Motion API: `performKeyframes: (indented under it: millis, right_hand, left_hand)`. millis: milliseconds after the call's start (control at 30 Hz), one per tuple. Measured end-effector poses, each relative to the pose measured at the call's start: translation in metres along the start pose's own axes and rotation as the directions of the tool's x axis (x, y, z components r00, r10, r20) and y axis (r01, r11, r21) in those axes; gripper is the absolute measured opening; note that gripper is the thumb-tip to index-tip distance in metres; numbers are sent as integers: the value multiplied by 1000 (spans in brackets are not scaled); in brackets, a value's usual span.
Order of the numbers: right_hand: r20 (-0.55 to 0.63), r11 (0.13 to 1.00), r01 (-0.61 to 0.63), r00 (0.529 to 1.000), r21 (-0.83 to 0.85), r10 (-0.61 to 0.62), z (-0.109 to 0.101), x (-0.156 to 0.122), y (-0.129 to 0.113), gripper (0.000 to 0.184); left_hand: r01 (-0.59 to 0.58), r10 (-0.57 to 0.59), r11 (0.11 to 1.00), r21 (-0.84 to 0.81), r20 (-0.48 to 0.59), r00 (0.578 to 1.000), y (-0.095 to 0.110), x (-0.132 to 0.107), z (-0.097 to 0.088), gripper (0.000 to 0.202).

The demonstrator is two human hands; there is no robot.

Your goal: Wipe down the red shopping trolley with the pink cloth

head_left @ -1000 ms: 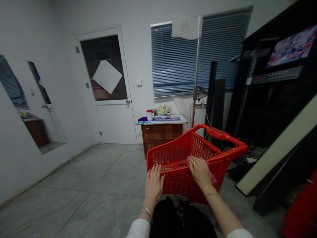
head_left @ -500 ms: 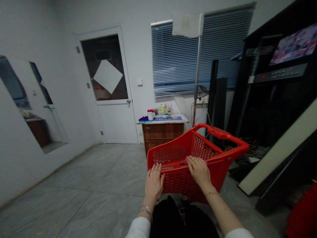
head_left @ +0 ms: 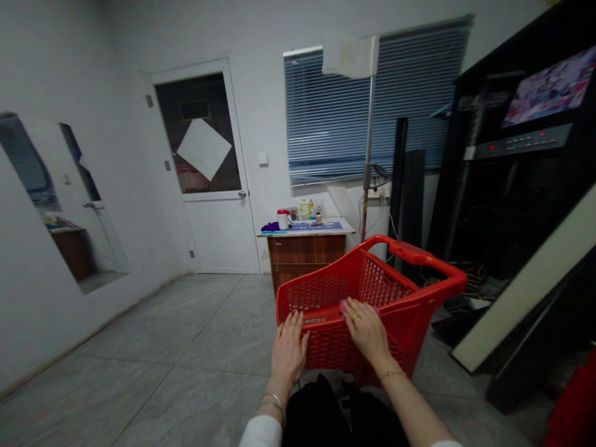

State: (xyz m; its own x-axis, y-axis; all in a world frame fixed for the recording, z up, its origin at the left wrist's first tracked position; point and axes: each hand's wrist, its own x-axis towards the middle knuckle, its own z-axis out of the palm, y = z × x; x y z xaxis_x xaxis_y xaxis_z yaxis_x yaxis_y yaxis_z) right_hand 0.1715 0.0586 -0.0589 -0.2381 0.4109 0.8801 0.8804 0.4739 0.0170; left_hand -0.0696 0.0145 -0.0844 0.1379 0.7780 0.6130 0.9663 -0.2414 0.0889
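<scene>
We rest our left hand (head_left: 288, 351), unclenched, on the near rim (head_left: 322, 325) of the red shopping cart (head_left: 406, 315) before us, our right hand (head_left: 367, 329) grasping a pink cloth (head_left: 344, 306) against that rim.

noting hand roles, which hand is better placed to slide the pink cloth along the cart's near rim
Likely the right hand: it holds the pink cloth against the near rim of the cart. The left hand rests on that rim, no cloth visible.
</scene>
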Motion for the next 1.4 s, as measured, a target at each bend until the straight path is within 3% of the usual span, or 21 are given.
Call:
performKeyframes:
  millis: [67, 133, 200, 333, 400, 467, 600, 667, 767, 867, 933, 1000, 1067, 1133, 1200, 1267, 1400]
  right_hand:
    - [-44, 996, -62, 997, -63, 60, -11, -2, 32, 32]
    - [-87, 988, -126, 989, -94, 118, -10, -2, 37, 32]
    - [-93, 988, -134, 987, -70, 128, 2, -2, 12, 30]
    - [-3, 997, -48, 999, 52, 48, 32, 2, -63, 28]
    - [34, 997, -22, 999, 79, 19, 33, 5, -72, 29]
    - [50, 997, -4, 999, 73, 0, 22, 7, -53, 29]
    - [2, 999, -52, 999, -9, 52, -7, 7, 19, 30]
    - [-38, 994, -97, 995, -48, 95, -10, 6, 31, 31]
    - [-70, 993, -106, 992, -54, 102, 5, 4, -2, 30]
    - [-32, 1000, -25, 999, 13, 25, 27, 2, -56, 30]
    - [-1, 998, 30, 1000, 47, -30, 31, 3, -71, 31]
    - [22, 996, 76, 997, 56, -77, 24, 4, -58, 33]
    - [27, 996, 82, 996, 38, -83, 11, 4, -24, 33]
    - [3, 1000, 31, 1000, -4, -31, -2, 4, 9, 31]
    - [-41, 998, -45, 998, -42, 44, -6, 4, 23, 29]
    - [-76, 995, -93, 993, -46, 90, 2, 4, 9, 29]
    - [-16, 998, -39, 999, 39, 40, 27, 4, -55, 29]
  left_hand:
    - [8, -7, 1000, 5, -19, 1000, 3, 0, 2, 51]
    - [12, -11, 1000, 14, -48, 999, 8, 0, 5, 52]
    - [12, -10, 1000, 24, -71, 997, 11, -1, 8, 52]
    - [-4, 6, 999, 39, -63, 998, 7, -2, 7, 51]
    - [-9, 10, 999, 42, -45, 999, 2, -2, 5, 50]
    - [-15, 16, 999, 37, -30, 999, -2, -2, 4, 50]
    - [-5, 5, 1000, 9, -29, 1000, 1, 0, 4, 51]
    - [9, -10, 1000, -2, -41, 999, 6, 1, 6, 51]
    - [18, -18, 1000, -7, -55, 998, 10, 0, 9, 51]
    - [7, -7, 1000, 0, -51, 999, 7, -1, 9, 50]
    - [-3, 3, 1000, 10, -43, 999, 2, 0, 9, 50]
    - [-13, 14, 1000, 20, -34, 999, -2, 0, 7, 51]
    - [-16, 16, 1000, 24, -33, 999, -4, 1, 7, 51]
    - [-10, 11, 1000, 21, -38, 999, -2, 1, 6, 51]
    - [1, 0, 1000, 16, -47, 999, 3, 0, 6, 51]
    - [6, -6, 1000, 10, -55, 998, 8, 0, 7, 52]
    - [0, 1, 1000, 5, -58, 998, 9, -1, 7, 53]
